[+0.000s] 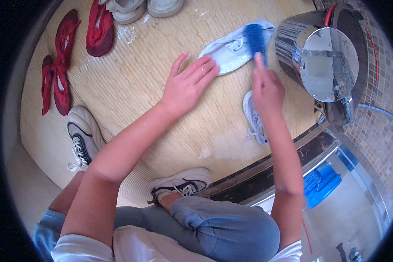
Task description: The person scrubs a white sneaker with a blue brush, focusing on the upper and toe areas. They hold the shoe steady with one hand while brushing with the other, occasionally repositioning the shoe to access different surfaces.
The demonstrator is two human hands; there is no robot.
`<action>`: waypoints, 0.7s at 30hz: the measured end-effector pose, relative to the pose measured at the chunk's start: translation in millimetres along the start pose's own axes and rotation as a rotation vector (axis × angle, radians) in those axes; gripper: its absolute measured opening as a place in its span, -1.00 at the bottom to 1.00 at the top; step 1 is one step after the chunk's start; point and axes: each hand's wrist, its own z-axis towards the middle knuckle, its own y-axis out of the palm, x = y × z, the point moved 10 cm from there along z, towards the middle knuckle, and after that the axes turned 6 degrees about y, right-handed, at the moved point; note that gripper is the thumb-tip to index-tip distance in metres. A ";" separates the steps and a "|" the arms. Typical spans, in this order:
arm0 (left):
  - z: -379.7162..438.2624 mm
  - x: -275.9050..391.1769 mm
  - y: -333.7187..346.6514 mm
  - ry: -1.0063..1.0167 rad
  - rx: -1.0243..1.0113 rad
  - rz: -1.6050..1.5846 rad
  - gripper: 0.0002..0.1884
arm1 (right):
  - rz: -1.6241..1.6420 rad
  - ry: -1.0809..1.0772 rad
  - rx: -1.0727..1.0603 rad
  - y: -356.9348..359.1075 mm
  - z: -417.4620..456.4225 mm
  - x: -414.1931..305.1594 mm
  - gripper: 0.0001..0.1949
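A pale canvas lace-up shoe (227,50) lies on the wet, ridged tan floor before me, its toe towards my left. My left hand (188,80) rests its extended fingertips on the toe, with the thumb held apart. Gripped in my right hand (268,85) is a blue brush (256,37), blurred, with its head over the heel end of that shoe. Partly behind my right wrist lies a second pale lace-up shoe (253,119).
Red cloth shoes (63,59) and another red shoe (100,31) lie at far left. Pale shoes (127,9) stand beyond. A mirror-faced metal object (329,64) stands by a dark container (288,36) at right. A blue plastic object (322,185) lies lower right, past a dark ledge (242,186).
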 end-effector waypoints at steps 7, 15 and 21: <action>-0.1 0.2 -6.8 0.001 0.017 0.008 -0.59 | -0.012 -0.097 0.002 -3.6 7.9 -9.3 -0.54; -1.3 1.0 2.1 -0.015 -0.024 -0.004 -0.55 | 0.064 -0.038 -0.141 8.5 -9.3 -38.9 -0.54; 0.9 -3.0 -1.1 -0.015 -0.022 -0.007 -0.57 | -0.048 0.010 0.021 -3.6 31.3 -0.6 -0.56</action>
